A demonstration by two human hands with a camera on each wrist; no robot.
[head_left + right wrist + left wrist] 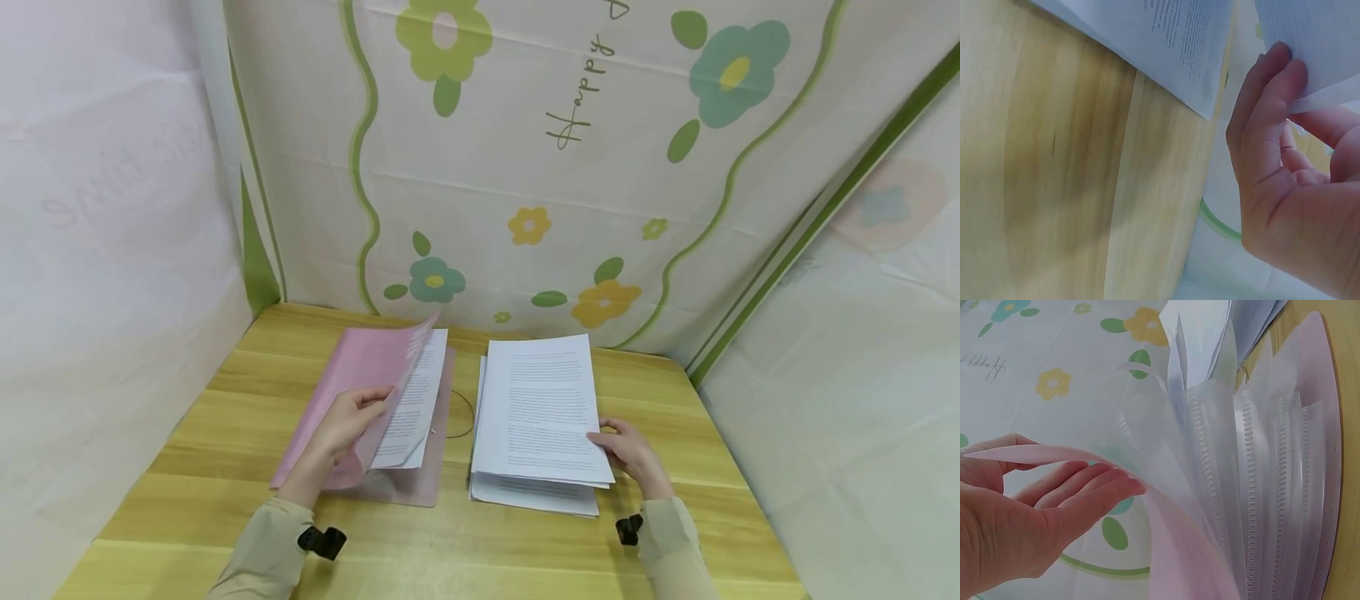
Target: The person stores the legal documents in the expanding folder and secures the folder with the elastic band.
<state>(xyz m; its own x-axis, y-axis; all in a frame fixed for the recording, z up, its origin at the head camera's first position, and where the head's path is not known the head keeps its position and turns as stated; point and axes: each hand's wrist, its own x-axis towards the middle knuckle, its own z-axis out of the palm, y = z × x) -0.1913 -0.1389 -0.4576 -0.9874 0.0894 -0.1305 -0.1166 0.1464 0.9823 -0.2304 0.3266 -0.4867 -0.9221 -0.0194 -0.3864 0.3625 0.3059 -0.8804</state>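
On the left of the table, a pink display-book folder (367,360) lies with its front cover lifted. My left hand (347,427) pinches the cover's edge between thumb and fingers. Printed sheets (417,408) show inside it, and the left wrist view reveals several clear plastic sleeves (1250,487) fanned apart. To the right rests a stack of printed paper (536,400). At its right edge my right hand (632,452) pinches the upper sheets, raised off those beneath. In the right wrist view, a held sheet (1316,47) sits between thumb and fingers.
A thin brown loop (471,417) lies between folder and stack on the wooden table (480,550). Flower-printed fabric (465,183) hangs behind, with more fabric walls on both sides. A black wrist camera (322,542) is strapped on each sleeve.
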